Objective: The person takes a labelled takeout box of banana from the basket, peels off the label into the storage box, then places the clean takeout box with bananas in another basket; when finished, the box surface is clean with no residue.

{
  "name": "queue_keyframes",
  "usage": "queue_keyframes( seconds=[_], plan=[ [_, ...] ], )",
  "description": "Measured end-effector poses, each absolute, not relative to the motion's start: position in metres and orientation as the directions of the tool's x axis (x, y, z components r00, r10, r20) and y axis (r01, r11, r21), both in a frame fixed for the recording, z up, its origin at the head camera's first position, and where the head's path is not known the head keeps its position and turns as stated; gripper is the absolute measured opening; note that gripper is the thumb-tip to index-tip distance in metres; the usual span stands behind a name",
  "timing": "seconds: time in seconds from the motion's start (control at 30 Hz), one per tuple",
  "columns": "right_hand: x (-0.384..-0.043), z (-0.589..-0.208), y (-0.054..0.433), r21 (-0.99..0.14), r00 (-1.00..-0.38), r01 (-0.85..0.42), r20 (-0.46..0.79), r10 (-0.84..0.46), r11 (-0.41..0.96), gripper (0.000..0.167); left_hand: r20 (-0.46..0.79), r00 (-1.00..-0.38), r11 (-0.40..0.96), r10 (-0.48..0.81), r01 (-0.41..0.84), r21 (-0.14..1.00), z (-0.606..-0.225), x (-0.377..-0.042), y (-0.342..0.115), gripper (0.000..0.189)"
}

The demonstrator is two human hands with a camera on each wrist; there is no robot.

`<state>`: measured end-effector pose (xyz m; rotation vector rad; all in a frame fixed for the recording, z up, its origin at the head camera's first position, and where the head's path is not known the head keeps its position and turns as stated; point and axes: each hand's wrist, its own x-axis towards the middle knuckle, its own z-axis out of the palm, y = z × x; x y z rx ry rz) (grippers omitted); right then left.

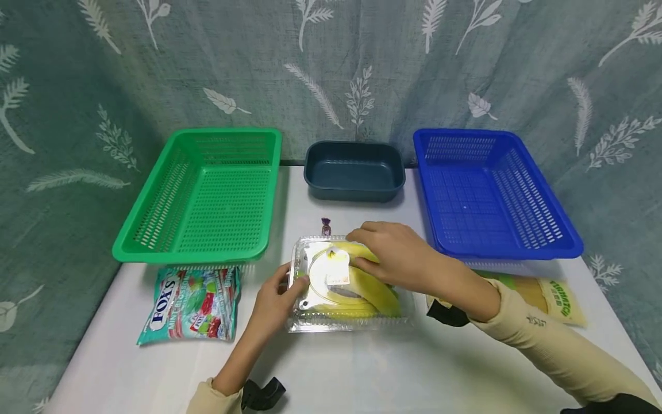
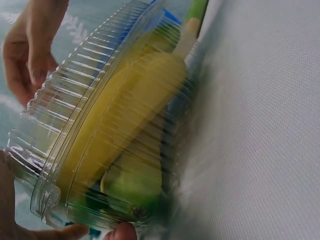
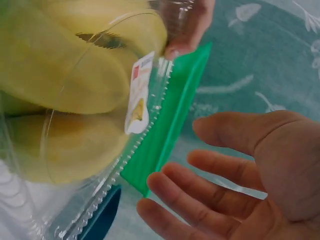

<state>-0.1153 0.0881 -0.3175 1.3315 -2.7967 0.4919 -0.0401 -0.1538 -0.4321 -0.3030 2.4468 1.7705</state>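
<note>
A clear plastic clamshell box (image 1: 323, 325) with bananas (image 1: 374, 292) inside stands mid-table, a white label on its lid. My left hand (image 1: 275, 299) grips its left side, thumb on top; the left wrist view shows a fingertip (image 2: 122, 231) at the box's end. My right hand (image 1: 398, 256) is over the box's far right part. In the right wrist view the fingers (image 3: 195, 200) are loosely spread, apart from the ridged rim, with nothing held. Just behind the box lies a small purple wrapped candy (image 1: 326, 226).
A green basket (image 1: 193, 257) stands at the back left, a dark teal bin (image 1: 354, 194) at the back middle, a blue basket (image 1: 509, 253) at the back right. A FOX'S candy bag (image 1: 191, 305) lies left; a yellow-green packet (image 1: 561, 302) lies right, partly behind my right arm.
</note>
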Motion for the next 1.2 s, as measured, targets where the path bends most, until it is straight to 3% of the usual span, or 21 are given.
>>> queue_keyframes(
  seconds=[0.57, 0.87, 1.2],
  plan=[
    [-0.131, -0.337, 0.042, -0.165, -0.574, -0.806, -0.017, -0.819, 0.569, 0.016, -0.208, -0.972, 0.333, -0.108, -0.233, 0.914, -0.435, -0.041, -0.153, 0.061],
    [-0.13, -0.338, 0.034, -0.074, -0.572, -0.817, -0.019, -0.82, 0.571, 0.016, -0.2, -0.973, 0.324, -0.117, -0.228, 0.918, -0.433, -0.042, -0.152, 0.057],
    [-0.134, -0.342, 0.033, -0.078, -0.547, -0.835, 0.007, -0.837, 0.545, 0.024, -0.204, -0.973, 0.318, -0.106, -0.228, 0.92, -0.433, -0.041, -0.152, 0.058]
  ],
)
